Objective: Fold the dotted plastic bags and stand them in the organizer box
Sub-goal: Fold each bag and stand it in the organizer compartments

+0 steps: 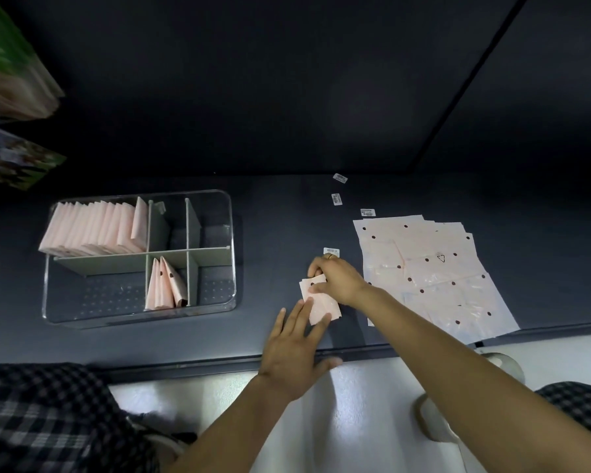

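Spreading across the frame, the dark tabletop [280, 213] carries everything I work with at this fold. At its left sits the clear organizer box [226, 247], its back-left compartment packed with a row of folded pink bags [93, 230] standing on edge, three more folded bags [164, 285] upright in a narrow front slot. At the right lies the loose stack of flat dotted bags [430, 268] waiting their turn. Between them, near the front edge, is the bag in hand [321, 302], already narrowed to a small strip. My left hand [294, 349] lies open, fingers straight, pinning its near end flat. My right hand [338, 278] curls over the far end, pinching it to turn it down. To fold well, I judge, I should keep the left fingers pressing so the slick plastic cannot slide, square the edges, then crease firmly. Small white barcode stickers [336, 199] dot the surface behind.
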{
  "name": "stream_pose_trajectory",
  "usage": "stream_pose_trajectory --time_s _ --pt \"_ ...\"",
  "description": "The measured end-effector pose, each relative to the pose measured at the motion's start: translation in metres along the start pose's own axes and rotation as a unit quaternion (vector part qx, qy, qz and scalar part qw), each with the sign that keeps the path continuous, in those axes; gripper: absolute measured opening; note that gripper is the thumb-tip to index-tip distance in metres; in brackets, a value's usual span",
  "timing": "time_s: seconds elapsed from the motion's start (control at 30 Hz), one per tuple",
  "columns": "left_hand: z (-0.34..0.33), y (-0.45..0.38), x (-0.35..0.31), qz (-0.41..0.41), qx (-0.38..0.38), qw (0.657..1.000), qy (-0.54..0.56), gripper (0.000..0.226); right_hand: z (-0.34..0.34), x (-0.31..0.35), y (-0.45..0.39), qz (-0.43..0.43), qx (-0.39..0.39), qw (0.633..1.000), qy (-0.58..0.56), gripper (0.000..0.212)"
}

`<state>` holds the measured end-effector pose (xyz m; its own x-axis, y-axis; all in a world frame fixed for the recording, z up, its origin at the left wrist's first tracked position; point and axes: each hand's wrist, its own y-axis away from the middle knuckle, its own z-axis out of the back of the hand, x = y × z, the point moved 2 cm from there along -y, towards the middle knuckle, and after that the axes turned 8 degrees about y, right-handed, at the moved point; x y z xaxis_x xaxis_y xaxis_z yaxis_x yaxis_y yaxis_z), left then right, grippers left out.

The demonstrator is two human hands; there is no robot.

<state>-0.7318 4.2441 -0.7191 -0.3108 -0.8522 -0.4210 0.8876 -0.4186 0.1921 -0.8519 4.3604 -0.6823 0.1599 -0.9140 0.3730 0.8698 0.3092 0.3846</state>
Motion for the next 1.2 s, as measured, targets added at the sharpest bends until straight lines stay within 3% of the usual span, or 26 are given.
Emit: stream_pose_trajectory --time_s 0.13,0.2,0.27,0.33,0.47,0.5,0.53,0.6,0.7,0.77,0.83,0.9,0.97,1.07,1.13,1.2 --pt "0.01 0.004 0.0 0.032 -0.111 0.984 0.134 0.046 0.0 -0.003 0.006 -0.044 0.027 0.999 0.003 0.017" --pt "0.013 0.004 0.002 0.083 -0.15 0.959 0.226 0.034 -0.004 -0.008 0.015 -0.068 0.007 0.997 -0.037 0.016" --pt "0.018 0.0 0.002 0.173 -0.188 0.896 0.363 0.04 -0.009 -0.014 0.028 -0.093 -0.036 0.984 -0.149 0.017" --pt "0.027 -0.006 0.0 0.247 -0.197 0.815 0.485 0.049 -0.015 -0.015 0.042 -0.11 -0.076 0.944 -0.3 0.016" --pt "0.04 -0.012 -0.009 0.306 -0.124 0.636 0.698 0.028 -0.017 -0.01 0.061 -0.126 -0.132 0.874 -0.45 0.015" --pt "0.044 -0.01 -0.011 0.314 -0.095 0.607 0.724 0.021 -0.016 -0.007 0.063 -0.127 -0.136 0.866 -0.465 0.016" --pt "0.049 -0.008 -0.012 0.315 -0.078 0.602 0.73 0.018 -0.015 -0.003 0.065 -0.127 -0.138 0.864 -0.468 0.016" --pt "0.063 -0.005 -0.005 0.297 -0.065 0.651 0.695 0.016 -0.01 0.004 0.069 -0.126 -0.152 0.892 -0.406 0.017" --pt "0.096 0.003 0.015 0.227 -0.025 0.817 0.53 0.009 0.003 0.023 0.076 -0.05 -0.176 0.954 -0.238 0.032" --pt "0.121 0.011 0.031 0.171 0.013 0.891 0.421 0.006 0.01 0.042 0.079 0.04 -0.118 0.973 -0.193 0.037" --pt "0.144 0.019 0.047 0.115 0.042 0.939 0.321 0.007 0.01 0.064 0.08 0.08 -0.064 0.985 -0.137 0.02" --pt "0.161 0.028 0.063 0.074 0.052 0.967 0.238 0.003 0.01 0.085 0.08 0.073 -0.07 0.991 -0.084 0.005" --pt "0.172 0.035 0.081 0.078 0.03 0.969 0.232 0.002 0.01 0.105 0.077 0.068 -0.096 0.991 -0.068 0.01" --pt "0.178 0.047 0.109 0.11 -0.08 0.977 0.166 0.015 0.009 0.131 0.068 0.059 -0.128 0.988 -0.057 0.016" --pt "0.175 0.058 0.127 0.145 -0.153 0.974 0.089 0.019 0.009 0.142 0.059 0.031 -0.146 0.984 -0.102 0.018" --pt "0.167 0.065 0.139 0.172 -0.148 0.972 0.061 0.021 0.008 0.151 0.049 -0.002 -0.153 0.969 -0.195 0.018"
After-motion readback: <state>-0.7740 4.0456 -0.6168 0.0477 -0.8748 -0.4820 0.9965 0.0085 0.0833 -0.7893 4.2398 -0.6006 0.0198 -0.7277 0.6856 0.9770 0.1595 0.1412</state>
